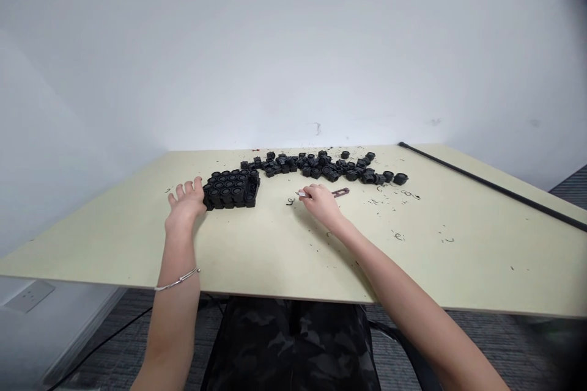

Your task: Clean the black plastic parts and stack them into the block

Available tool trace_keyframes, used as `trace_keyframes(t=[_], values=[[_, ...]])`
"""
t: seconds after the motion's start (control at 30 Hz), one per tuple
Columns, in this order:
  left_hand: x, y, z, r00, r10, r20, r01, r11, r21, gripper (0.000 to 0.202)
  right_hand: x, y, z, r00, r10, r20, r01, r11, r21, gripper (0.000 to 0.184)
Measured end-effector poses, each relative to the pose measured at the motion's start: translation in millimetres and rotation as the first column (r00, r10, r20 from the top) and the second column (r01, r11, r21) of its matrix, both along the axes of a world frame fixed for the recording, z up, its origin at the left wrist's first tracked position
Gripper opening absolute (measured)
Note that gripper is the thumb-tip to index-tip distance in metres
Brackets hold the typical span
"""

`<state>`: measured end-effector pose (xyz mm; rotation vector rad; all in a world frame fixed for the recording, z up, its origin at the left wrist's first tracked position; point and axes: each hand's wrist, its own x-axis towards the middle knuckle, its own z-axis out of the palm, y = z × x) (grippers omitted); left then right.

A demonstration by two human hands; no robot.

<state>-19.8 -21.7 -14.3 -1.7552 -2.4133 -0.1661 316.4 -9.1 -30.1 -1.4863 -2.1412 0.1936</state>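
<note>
My left hand [185,204] rests at the left side of a tidy block of black round-topped parts [232,186], stacked in rows on the table. Its fingers are spread, and the thumb side touches the block. Farther right, my right hand [321,203] is closed around a utility knife [342,193]. The blade end shows to the left of the fingers and the dark reddish handle sticks out to the right. Just left of the blade lies a curled black shaving [290,201].
A loose heap of similar black parts [321,168] spreads along the back of the pale table [257,263]. Black shavings [398,236] are scattered on the right. A long black rod [486,183] lies across the right side. A white wall [293,61] stands behind.
</note>
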Motion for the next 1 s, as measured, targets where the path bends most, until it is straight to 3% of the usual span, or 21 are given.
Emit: trace_keyframes(t=[0.1,0.33,0.43,0.57,0.7,0.83,1.0], values=[[4.9,0.1,0.9,0.997,0.079,0.008,-0.079,0.997,0.006,0.078,0.7,0.0,0.4,1.0,-0.003,-0.003,0.003,1.0,-0.007,0.027],[12.0,-2.9,3.2,0.998,0.058,-0.003,-0.058,0.998,0.005,0.075,0.1,-0.8,0.0,1.0,-0.029,0.0,0.029,1.0,0.003,0.025],[11.2,-2.1,1.5,0.999,0.043,-0.007,-0.043,0.999,0.013,0.076,7.9,5.2,-1.4,0.991,-0.136,0.014,0.134,0.987,0.088,0.027],[8.4,0.4,-2.3,1.0,0.02,0.012,-0.02,1.0,0.003,0.075,37.5,23.8,-6.9,0.944,-0.33,0.026,0.314,0.916,0.251,0.035],[7.4,0.4,-1.8,1.0,0.014,-0.025,-0.013,0.999,0.038,0.067,69.7,43.4,-15.5,0.885,-0.464,0.048,0.435,0.857,0.277,0.047],[13.7,-5.2,6.6,0.999,-0.036,-0.027,0.041,0.978,0.205,0.058,78.0,56.0,-23.4,0.866,-0.487,0.113,0.441,0.851,0.286,0.055],[38.2,-12.5,21.9,0.995,-0.098,0.003,0.082,0.857,0.509,0.063,70.2,62.8,-29.8,0.887,-0.425,0.181,0.37,0.888,0.274,0.051]])
